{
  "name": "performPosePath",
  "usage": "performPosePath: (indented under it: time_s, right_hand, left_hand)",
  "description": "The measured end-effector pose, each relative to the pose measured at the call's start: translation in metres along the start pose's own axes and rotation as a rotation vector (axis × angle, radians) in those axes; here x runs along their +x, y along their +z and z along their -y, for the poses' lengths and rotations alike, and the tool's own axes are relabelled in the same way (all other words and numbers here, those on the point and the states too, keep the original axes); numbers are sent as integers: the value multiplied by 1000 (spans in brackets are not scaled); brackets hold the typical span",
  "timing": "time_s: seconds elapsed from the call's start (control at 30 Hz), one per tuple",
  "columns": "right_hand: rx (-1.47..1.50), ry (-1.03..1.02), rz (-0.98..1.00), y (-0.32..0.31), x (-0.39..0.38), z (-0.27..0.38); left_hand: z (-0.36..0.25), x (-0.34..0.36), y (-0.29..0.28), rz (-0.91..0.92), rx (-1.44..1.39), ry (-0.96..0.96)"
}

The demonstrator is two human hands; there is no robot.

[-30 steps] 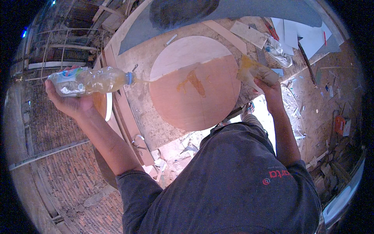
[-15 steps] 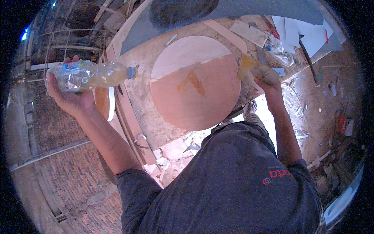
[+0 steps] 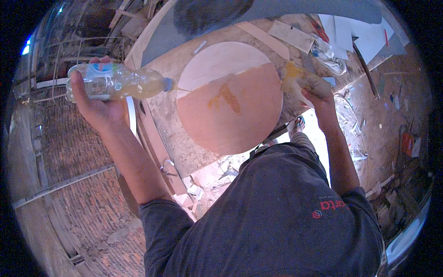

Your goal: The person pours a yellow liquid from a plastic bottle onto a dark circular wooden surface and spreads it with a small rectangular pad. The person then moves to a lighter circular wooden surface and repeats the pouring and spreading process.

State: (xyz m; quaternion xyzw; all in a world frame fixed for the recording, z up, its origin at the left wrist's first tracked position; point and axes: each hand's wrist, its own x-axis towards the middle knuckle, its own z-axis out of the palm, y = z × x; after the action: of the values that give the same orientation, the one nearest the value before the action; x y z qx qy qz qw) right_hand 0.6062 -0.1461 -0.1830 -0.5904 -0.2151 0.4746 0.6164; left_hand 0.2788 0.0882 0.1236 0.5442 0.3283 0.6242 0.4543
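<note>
My left hand point(image 3: 99, 108) is wrapped round a clear plastic bottle point(image 3: 138, 83) of cloudy yellowish liquid. The bottle lies almost level, its blue cap pointing right, and a thin pale streak reaches from the cap to the board's edge. On the bench rests a round wooden board point(image 3: 249, 124), pale across its far part and pinker over the rest. An orange-brown wet smear point(image 3: 228, 99) marks its middle. At the board's right edge, my right hand point(image 3: 319, 99) grips a flat, pale spreader-like piece point(image 3: 300, 81) stained yellow; its exact kind is unclear.
Across the far side of the bench point(image 3: 166, 115) lies a dark grey sheet point(image 3: 286, 11). Wood strips point(image 3: 265, 39), a crumpled clear plastic bag point(image 3: 330, 57) and white sheets point(image 3: 341, 37) lie at the back right. A small red box point(image 3: 408, 144) sits on the littered floor.
My left hand and the bottle have moved right, bringing the cap nearer the round board. My right hand and its flat piece are nearly unmoved.
</note>
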Motion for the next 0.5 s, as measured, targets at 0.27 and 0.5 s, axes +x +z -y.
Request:
performPosePath:
  time_s: [0.27,0.5]
  right_hand:
    - [11,-6,6,-8,4,-5]
    - [-98,-139,31,-13,10,-10]
  left_hand:
    - [24,-6,11,-8,-3,-37]
    - [53,-12,6,31,57,-28]
